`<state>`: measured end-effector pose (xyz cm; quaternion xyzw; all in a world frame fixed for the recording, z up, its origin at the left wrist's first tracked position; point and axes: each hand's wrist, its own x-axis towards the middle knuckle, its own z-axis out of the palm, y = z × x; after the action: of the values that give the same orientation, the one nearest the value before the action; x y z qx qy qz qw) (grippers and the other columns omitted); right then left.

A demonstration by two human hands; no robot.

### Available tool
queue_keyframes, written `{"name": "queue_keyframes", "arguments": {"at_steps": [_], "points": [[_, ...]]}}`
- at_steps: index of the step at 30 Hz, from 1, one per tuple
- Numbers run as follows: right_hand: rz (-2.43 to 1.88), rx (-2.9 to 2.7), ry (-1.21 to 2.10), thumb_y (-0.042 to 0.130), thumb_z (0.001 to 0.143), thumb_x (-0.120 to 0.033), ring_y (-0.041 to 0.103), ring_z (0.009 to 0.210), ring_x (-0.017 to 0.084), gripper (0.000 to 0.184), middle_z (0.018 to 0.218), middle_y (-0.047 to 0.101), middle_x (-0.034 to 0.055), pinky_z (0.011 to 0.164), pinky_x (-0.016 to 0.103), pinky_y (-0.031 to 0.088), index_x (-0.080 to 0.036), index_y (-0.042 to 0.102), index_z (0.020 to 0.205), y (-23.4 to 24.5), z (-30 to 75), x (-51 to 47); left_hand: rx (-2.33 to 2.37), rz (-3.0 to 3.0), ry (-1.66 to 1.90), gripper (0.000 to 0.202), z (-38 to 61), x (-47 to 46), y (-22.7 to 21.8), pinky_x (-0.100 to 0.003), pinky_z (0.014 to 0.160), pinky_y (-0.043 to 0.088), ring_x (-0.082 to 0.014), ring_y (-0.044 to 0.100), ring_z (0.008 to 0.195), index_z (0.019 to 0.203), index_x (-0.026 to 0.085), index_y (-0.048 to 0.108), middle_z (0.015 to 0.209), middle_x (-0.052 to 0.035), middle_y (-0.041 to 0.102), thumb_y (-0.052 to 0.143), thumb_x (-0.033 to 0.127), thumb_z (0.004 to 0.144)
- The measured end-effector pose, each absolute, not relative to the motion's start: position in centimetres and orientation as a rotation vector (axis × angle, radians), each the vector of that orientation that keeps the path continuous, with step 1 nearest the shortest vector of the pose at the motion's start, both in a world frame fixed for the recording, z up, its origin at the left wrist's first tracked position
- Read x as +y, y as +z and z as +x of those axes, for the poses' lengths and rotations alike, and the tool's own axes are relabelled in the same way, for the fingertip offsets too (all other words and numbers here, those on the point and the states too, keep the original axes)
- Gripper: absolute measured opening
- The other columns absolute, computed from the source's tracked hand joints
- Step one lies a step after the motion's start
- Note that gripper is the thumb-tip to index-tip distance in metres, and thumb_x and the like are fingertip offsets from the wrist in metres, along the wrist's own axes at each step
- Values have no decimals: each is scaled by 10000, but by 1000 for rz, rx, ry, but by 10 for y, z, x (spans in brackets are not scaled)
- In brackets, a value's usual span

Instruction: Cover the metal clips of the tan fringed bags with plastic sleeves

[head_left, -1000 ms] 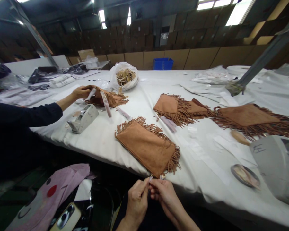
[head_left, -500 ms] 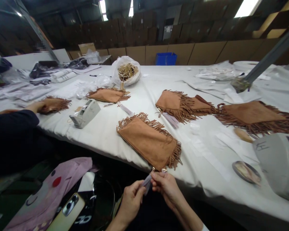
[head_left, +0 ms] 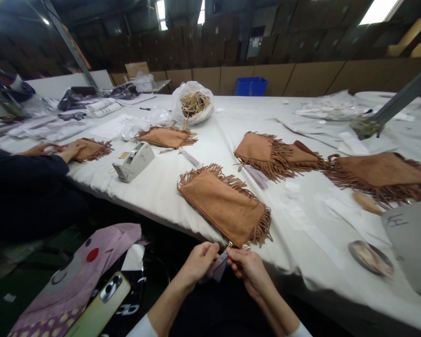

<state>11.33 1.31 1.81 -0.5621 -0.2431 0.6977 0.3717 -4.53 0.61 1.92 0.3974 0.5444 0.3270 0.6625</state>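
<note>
A tan suede fringed pouch (head_left: 222,203) lies tilted at the table's front edge, its fringe along the far and right sides. Gold-coloured metal hardware (head_left: 230,244) shows at its near corner. Just below that corner, a thin greyish translucent strip of wrapping (head_left: 217,270) hangs over the edge. My left hand (head_left: 201,261) pinches the strip from the left, fingers closed. From the other side my right hand (head_left: 247,267) has thumb and fingers pressed together on the strip's upper end, close to the hardware. Part of the strip is hidden behind the fingers.
Similar fringed pouches (head_left: 386,172) lie to the right and further back. Tape dispensers stand left (head_left: 135,161) and right (head_left: 412,245), near a small round dish (head_left: 371,257). A plastic bag (head_left: 192,103) sits behind. At left, a co-worker's hands (head_left: 68,150) hold another pouch. A phone (head_left: 100,306) lies lower left.
My left hand has moved up, nearer the pouch's corner, and the strip hangs lower and more spread. The co-worker's second hand now shows at the other pouch. The view has shifted slightly.
</note>
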Motion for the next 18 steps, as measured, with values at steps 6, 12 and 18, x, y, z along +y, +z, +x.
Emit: {"name": "queue_keyframes", "arguments": {"at_steps": [6, 12, 18], "points": [[-1479, -713, 1755, 701, 601, -347, 325, 335, 25, 283, 388, 474, -18, 359, 171, 119, -105, 603, 492, 17, 115, 13, 1092, 768, 656, 494, -22, 8, 28, -182, 412, 251, -44, 403, 415, 685, 121, 571, 536, 14, 551, 645, 609, 667], [-1505, -737, 1755, 703, 622, -391, 315, 331, 29, 341, 370, 452, -21, 368, 185, 127, -109, 595, 463, 13, 115, 13, 1027, 738, 643, 416, -30, 7, 29, -181, 393, 141, -11, 311, 388, 686, 130, 549, 532, 44, 504, 694, 519, 677], [-1304, -670, 1906, 761, 579, -344, 416, 423, 39, 268, 503, 565, 10, 400, 162, 226, -96, 661, 576, 15, 124, 13, 975, 632, 712, 393, -22, 1, 22, -194, 367, 54, 6, 173, 352, 722, 146, 517, 504, 91, 417, 674, 506, 712]]}}
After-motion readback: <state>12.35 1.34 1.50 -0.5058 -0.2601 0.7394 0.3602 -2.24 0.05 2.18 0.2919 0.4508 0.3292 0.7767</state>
